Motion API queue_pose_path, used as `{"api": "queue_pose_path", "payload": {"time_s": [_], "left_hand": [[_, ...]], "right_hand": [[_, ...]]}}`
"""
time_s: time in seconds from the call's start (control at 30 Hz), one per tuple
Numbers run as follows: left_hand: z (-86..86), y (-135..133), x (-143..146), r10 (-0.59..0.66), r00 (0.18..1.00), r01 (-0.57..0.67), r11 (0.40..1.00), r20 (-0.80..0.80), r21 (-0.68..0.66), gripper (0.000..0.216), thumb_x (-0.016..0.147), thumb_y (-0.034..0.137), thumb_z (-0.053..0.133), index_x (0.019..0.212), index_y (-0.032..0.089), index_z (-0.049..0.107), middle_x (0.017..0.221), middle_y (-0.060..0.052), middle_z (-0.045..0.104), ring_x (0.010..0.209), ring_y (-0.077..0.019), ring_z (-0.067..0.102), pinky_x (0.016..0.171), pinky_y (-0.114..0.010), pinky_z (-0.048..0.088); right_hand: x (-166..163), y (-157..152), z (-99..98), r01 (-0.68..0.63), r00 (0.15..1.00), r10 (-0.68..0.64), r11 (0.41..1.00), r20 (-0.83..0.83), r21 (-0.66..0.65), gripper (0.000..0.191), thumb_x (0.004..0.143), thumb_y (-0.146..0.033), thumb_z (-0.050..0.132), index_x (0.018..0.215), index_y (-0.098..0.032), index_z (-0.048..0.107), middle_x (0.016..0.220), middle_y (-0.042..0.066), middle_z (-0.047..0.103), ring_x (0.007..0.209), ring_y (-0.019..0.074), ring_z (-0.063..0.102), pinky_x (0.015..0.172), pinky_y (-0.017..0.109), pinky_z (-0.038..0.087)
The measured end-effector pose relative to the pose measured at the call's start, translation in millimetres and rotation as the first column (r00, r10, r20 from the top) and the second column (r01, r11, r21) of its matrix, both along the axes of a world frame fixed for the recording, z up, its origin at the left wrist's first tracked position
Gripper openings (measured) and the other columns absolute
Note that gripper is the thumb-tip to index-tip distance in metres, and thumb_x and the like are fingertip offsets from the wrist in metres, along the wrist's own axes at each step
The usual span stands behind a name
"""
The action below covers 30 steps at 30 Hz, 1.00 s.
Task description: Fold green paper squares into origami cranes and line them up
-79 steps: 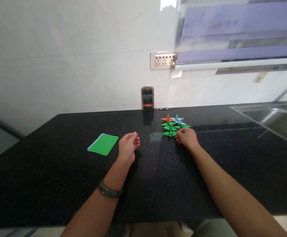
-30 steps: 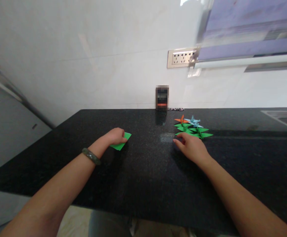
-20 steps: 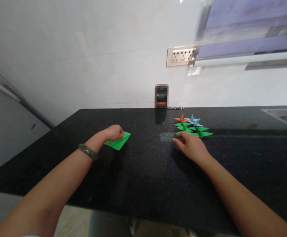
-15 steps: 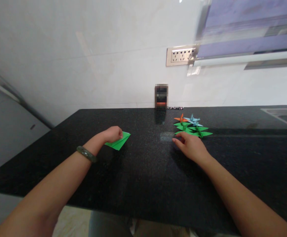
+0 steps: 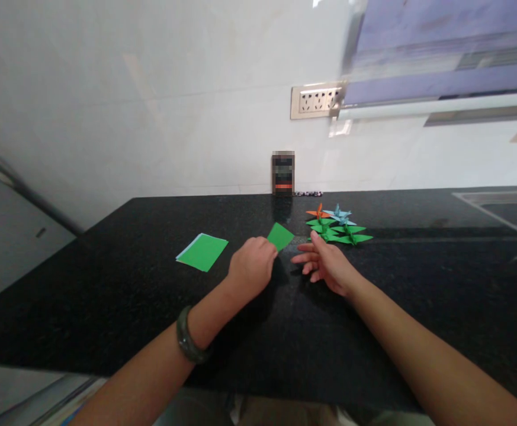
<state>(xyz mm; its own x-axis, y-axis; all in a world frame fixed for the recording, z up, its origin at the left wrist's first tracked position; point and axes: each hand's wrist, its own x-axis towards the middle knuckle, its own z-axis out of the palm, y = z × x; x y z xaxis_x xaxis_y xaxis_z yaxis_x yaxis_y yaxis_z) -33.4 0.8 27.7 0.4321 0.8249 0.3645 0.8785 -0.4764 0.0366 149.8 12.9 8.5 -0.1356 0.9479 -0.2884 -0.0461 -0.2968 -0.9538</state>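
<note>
My left hand (image 5: 253, 267), with a dark bangle (image 5: 190, 336) on its wrist, pinches a green sheet of paper (image 5: 280, 237) near the middle of the counter. Part of that sheet is hidden behind the fingers. To the left lies a stack of square paper (image 5: 202, 252), green on top with a pale blue edge showing beneath. My right hand (image 5: 323, 264) is open and holds nothing, its fingers spread toward the green sheet but apart from it. Just beyond it sit folded paper cranes: several green ones (image 5: 352, 235), an orange one (image 5: 319, 213) and light blue ones (image 5: 337, 213).
The black counter (image 5: 240, 355) meets a white tiled wall (image 5: 173, 106). Against the wall stands a dark, blurred-out rectangular object (image 5: 283, 173) with a beaded strand (image 5: 309, 194) beside it. A socket panel (image 5: 315, 101) is above. A metal-rimmed recess (image 5: 498, 219) lies at right.
My left hand has lifted a green sheet off the stack and carried it right to the middle. My right hand has turned, its fingers spreading toward the sheet. The view has shifted slightly.
</note>
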Motion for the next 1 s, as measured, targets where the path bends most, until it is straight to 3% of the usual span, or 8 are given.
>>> {"api": "queue_pose_path", "payload": {"time_s": [0.2, 0.33, 0.4, 0.5, 0.57, 0.7, 0.83, 1.0], "left_hand": [[-18.0, -6, 38, -0.171, 0.974, 0.185, 0.979, 0.147, -0.087, 0.026, 0.087, 0.027, 0.039, 0.08, 0.016, 0.061, 0.084, -0.011, 0.061, 0.086, -0.0218, 0.052, 0.077, -0.034, 0.041], [-16.5, 9, 37, 0.124, 0.788, 0.052, 0.963, 0.603, -0.265, 0.025, 0.078, 0.04, 0.054, 0.08, 0.016, 0.062, 0.086, -0.011, 0.063, 0.087, -0.0237, 0.055, 0.083, -0.037, 0.039], [-13.0, 13, 33, 0.366, 0.532, 0.113, 0.863, 0.764, -0.492, 0.035, 0.075, 0.049, 0.054, 0.078, 0.014, 0.06, 0.081, -0.012, 0.064, 0.079, -0.023, 0.058, 0.077, -0.037, 0.043], [-7.6, 14, 23, 0.677, 0.112, 0.514, 0.587, 0.728, -0.625, 0.063, 0.075, 0.068, 0.037, 0.089, 0.011, 0.059, 0.087, -0.016, 0.065, 0.08, -0.0241, 0.062, 0.077, -0.038, 0.045], [-5.5, 12, 15, 0.767, -0.003, 0.736, 0.437, 0.642, -0.518, 0.081, 0.072, 0.076, 0.021, 0.098, 0.01, 0.06, 0.095, -0.018, 0.065, 0.088, -0.0274, 0.062, 0.079, -0.041, 0.045], [-6.8, 14, 4, 0.795, -0.112, 0.816, 0.416, 0.596, -0.401, 0.067, 0.082, 0.062, 0.029, 0.1, 0.007, 0.061, 0.1, -0.018, 0.066, 0.096, -0.029, 0.06, 0.085, -0.044, 0.044], [-10.3, 14, 2, 0.752, -0.102, 0.772, 0.472, 0.651, -0.425, 0.028, 0.083, 0.026, 0.048, 0.096, 0.005, 0.061, 0.09, -0.015, 0.068, 0.084, -0.024, 0.065, 0.084, -0.04, 0.046], [-9.9, 6, 9, 0.706, -0.09, 0.783, 0.486, 0.702, -0.389, 0.016, 0.081, 0.02, 0.054, 0.091, 0.011, 0.063, 0.093, -0.01, 0.068, 0.08, -0.0197, 0.064, 0.076, -0.038, 0.051]], "right_hand": [[5, 5, -8.7, 0.062, 0.996, -0.069, 0.99, 0.051, 0.126, 0.019, 0.068, -0.031, 0.065, 0.071, -0.014, 0.056, 0.055, -0.003, 0.055, 0.039, 0.0057, 0.046, 0.029, 0.013, 0.032], [11, 11, -15.1, 0.166, 0.969, -0.215, 0.931, 0.122, 0.325, 0.011, 0.068, -0.025, 0.062, 0.073, -0.016, 0.058, 0.057, -0.003, 0.056, 0.047, 0.0083, 0.05, 0.04, 0.018, 0.04], [14, 10, -14.0, 0.16, 0.926, -0.318, 0.817, 0.201, 0.554, 0.011, 0.071, -0.027, 0.061, 0.074, -0.016, 0.062, 0.064, 0.0, 0.062, 0.057, 0.0123, 0.055, 0.053, 0.025, 0.047], [15, 5, -6.8, -0.032, 0.902, -0.342, 0.557, 0.264, 0.83, 0.009, 0.075, -0.023, 0.06, 0.078, -0.019, 0.066, 0.084, 0.005, 0.068, 0.083, 0.0176, 0.06, 0.078, 0.035, 0.047], [16, 0, -0.5, -0.212, 0.892, -0.295, 0.396, 0.342, 0.894, 0.008, 0.076, -0.019, 0.06, 0.079, -0.021, 0.068, 0.087, 0.005, 0.069, 0.086, 0.017, 0.06, 0.084, 0.037, 0.043], [17, -6, 7.5, -0.475, 0.824, -0.221, 0.23, 0.521, 0.849, 0.012, 0.079, -0.017, 0.058, 0.084, -0.022, 0.068, 0.092, 0.005, 0.069, 0.092, 0.0181, 0.055, 0.083, 0.037, 0.043], [15, -9, 7.7, -0.55, 0.785, -0.147, 0.282, 0.602, 0.786, 0.01, 0.081, -0.023, 0.057, 0.085, -0.023, 0.067, 0.092, 0.005, 0.067, 0.094, 0.0183, 0.054, 0.086, 0.038, 0.042], [11, -8, 1.1, -0.282, 0.838, -0.272, 0.528, 0.474, 0.801, 0.009, 0.078, -0.025, 0.059, 0.073, -0.019, 0.063, 0.088, 0.006, 0.059, 0.085, 0.0172, 0.054, 0.073, 0.031, 0.045]]}}
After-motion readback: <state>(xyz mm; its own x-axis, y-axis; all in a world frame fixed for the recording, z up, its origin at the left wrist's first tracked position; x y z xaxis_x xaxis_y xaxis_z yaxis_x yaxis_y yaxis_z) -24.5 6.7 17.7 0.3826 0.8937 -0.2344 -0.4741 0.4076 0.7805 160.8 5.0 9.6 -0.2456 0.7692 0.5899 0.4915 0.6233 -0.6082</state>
